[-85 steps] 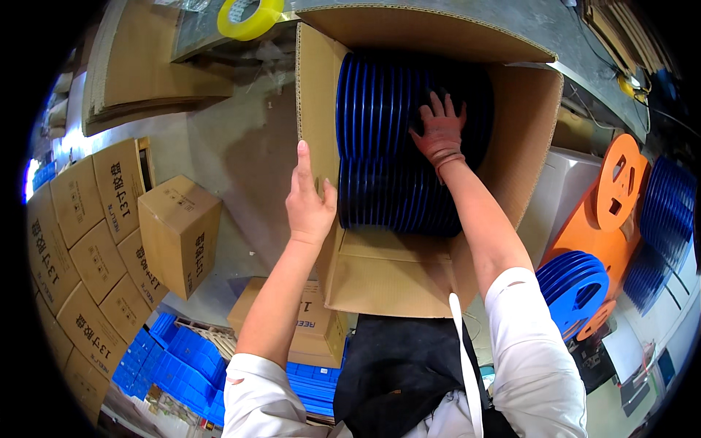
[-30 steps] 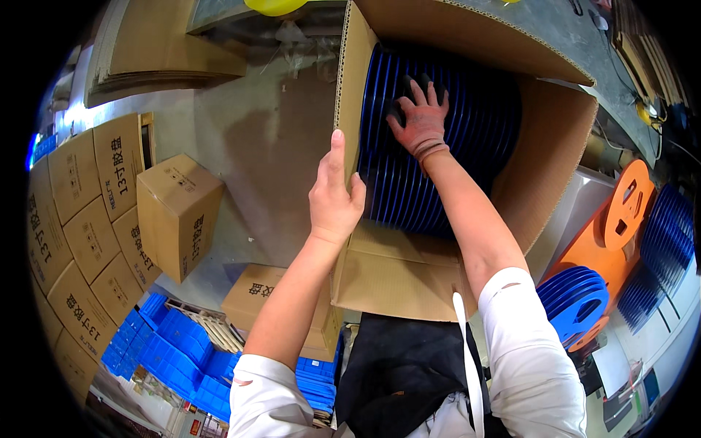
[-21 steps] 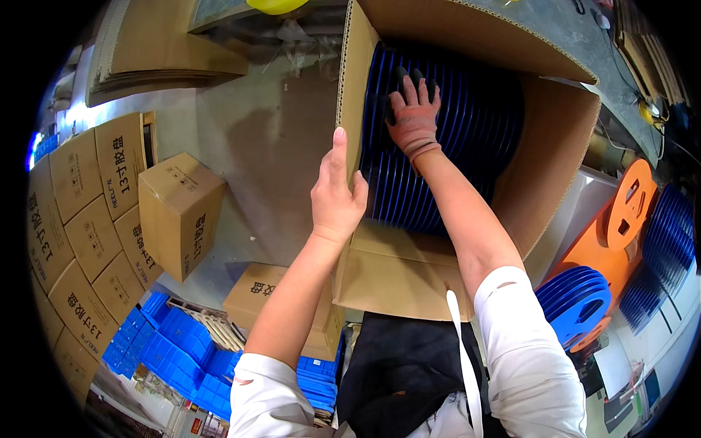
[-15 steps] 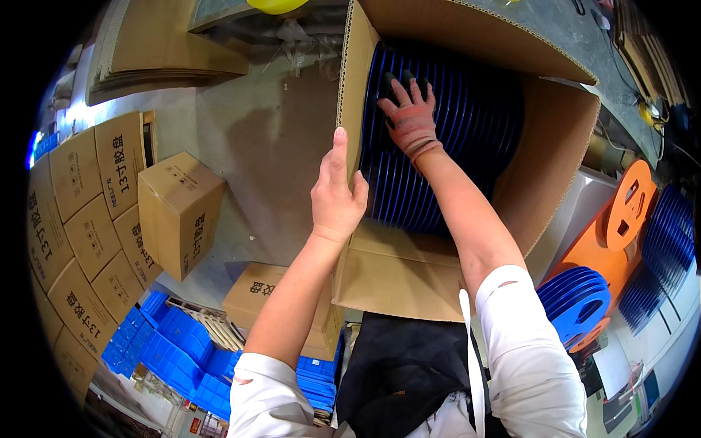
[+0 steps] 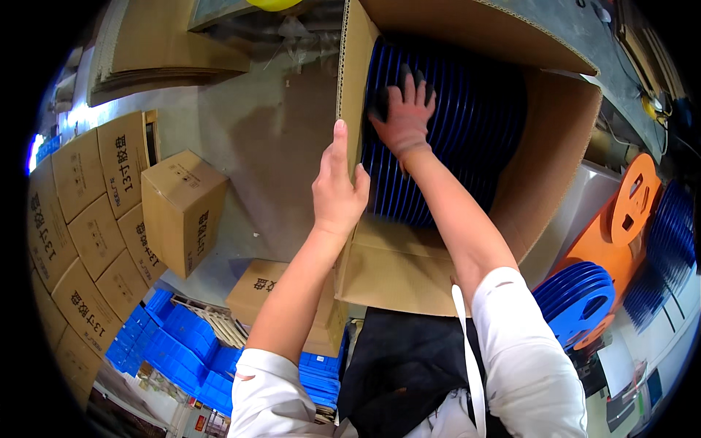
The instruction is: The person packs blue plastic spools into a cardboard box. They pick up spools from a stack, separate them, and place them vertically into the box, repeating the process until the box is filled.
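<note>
Blue reels [image 5: 467, 124] lie under right hand's fingers [image 5: 409, 91].

The open box [image 5: 409, 270] is matt brown corrugated cardboard, its fluted edge bare at twelve o'clock. Inside it, the blue reels [image 5: 475, 124] look like smooth, slightly glossy plastic, as does the orange reel [image 5: 631, 208] at three o'clock.

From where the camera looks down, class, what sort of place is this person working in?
Probably a warehouse or packing area: stacked brown cardboard cartons at the left, a large open cardboard box filled with blue plastic reels, and blue plastic crates on the floor.
</note>
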Demonstrator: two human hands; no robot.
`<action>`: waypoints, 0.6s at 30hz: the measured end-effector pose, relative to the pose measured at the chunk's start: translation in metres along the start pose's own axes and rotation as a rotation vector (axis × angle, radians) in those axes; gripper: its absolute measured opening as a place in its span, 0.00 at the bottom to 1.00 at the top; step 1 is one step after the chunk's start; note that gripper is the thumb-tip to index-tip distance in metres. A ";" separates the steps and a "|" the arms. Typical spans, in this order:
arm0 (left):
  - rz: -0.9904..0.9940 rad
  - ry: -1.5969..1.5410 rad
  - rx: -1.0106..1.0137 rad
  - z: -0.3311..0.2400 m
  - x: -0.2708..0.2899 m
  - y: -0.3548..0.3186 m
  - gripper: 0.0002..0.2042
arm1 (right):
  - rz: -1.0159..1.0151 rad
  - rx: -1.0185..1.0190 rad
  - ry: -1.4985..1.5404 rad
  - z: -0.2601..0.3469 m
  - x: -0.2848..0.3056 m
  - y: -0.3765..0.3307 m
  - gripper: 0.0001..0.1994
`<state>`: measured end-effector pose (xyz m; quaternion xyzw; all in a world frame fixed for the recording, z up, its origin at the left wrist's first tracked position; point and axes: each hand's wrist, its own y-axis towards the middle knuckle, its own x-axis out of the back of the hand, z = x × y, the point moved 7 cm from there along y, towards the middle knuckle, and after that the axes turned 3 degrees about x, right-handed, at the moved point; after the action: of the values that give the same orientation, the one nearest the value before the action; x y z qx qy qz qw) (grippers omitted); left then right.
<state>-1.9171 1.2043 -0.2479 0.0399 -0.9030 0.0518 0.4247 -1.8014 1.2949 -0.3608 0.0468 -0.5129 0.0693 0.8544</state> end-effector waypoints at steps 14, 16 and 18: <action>-0.036 0.111 -0.022 0.001 -0.001 -0.002 0.40 | -0.268 -0.449 -0.128 -0.088 0.327 -0.350 0.41; 0.031 0.126 0.045 -0.005 -0.006 -0.003 0.41 | -0.273 -0.699 -0.486 -0.121 0.343 -0.416 0.49; 0.124 0.097 0.109 -0.016 -0.009 -0.007 0.43 | -0.200 -0.882 -0.476 -0.133 0.338 -0.463 0.52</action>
<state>-1.8986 1.2000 -0.2442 0.0045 -0.8778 0.1290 0.4613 -1.4516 0.8822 -0.1291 -0.2551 -0.6668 -0.2484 0.6547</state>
